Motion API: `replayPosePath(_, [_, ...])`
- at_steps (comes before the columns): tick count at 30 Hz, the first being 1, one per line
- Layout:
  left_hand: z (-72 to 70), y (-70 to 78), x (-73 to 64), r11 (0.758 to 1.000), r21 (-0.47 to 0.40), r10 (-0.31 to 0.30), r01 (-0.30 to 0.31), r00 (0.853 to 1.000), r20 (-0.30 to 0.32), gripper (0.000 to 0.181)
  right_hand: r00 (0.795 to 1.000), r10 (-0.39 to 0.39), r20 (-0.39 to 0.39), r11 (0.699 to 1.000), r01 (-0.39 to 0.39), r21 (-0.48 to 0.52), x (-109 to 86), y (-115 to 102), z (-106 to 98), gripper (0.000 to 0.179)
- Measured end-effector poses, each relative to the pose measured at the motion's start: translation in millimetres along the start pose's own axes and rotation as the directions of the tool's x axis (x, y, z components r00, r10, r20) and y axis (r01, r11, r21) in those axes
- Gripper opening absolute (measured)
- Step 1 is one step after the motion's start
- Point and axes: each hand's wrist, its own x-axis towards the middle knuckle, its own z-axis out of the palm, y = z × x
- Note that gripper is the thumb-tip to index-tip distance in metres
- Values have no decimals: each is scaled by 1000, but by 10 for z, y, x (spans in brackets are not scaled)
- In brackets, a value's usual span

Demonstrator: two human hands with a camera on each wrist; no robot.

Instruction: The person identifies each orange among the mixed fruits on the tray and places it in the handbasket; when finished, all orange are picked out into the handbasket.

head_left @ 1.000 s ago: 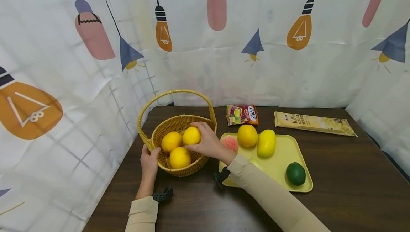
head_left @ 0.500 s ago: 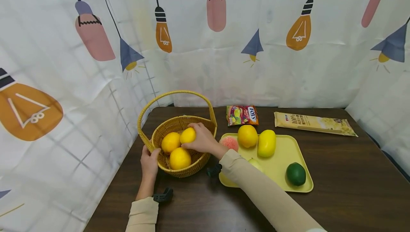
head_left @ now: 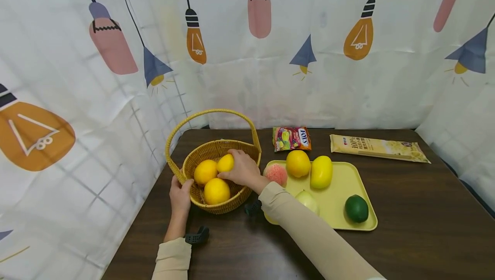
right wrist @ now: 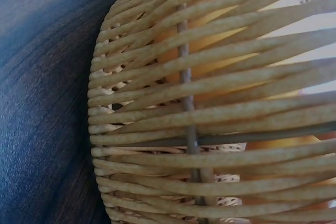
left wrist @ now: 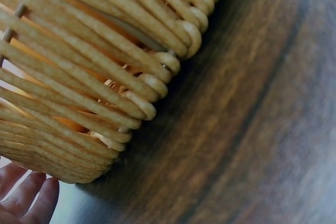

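Note:
A wicker basket (head_left: pixel 236 200) with a tall arched handle stands on the table's left side. My left hand (head_left: pixel 180 198) grips its left rim, thumb over the edge; in the left wrist view its fingers (left wrist: pixel 32 195) lie against the outer weave. My right hand (head_left: pixel 243 169) reaches inside and holds an orange (head_left: pixel 225 163), partly hidden by the fingers. Two more oranges sit in the basket, a rear one (head_left: pixel 205 171) and a front one (head_left: pixel 217 191). The right wrist view shows the basket's woven side (right wrist: pixel 157 114), with orange colour through the gaps and no hand.
Right of the basket, a yellow tray (head_left: pixel 340 172) bears a peach (head_left: pixel 276 174), an orange (head_left: pixel 298 163), a yellow mango-like fruit (head_left: pixel 321 172), a pale green fruit (head_left: pixel 307 202) and a dark green fruit (head_left: pixel 356 208). Behind lie a candy bag (head_left: pixel 291 138) and a long yellow packet (head_left: pixel 379 148).
My right hand has moved slightly left and down inside the basket with the orange, then nearly stopped. The left hand stays on the rim.

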Motion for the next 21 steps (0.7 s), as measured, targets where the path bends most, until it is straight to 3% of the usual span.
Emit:
replayPosePath(12, [-23, 3, 19, 1000, -4, -20, 20, 999, 29, 57, 999, -38, -19, 999, 38, -11, -37, 9, -2, 62])
replayPosePath(21, [-29, -5, 27, 1000, -4, -30, 30, 999, 25, 57, 978, -178, -108, 969, 193, 153, -131, 75, -38, 43])
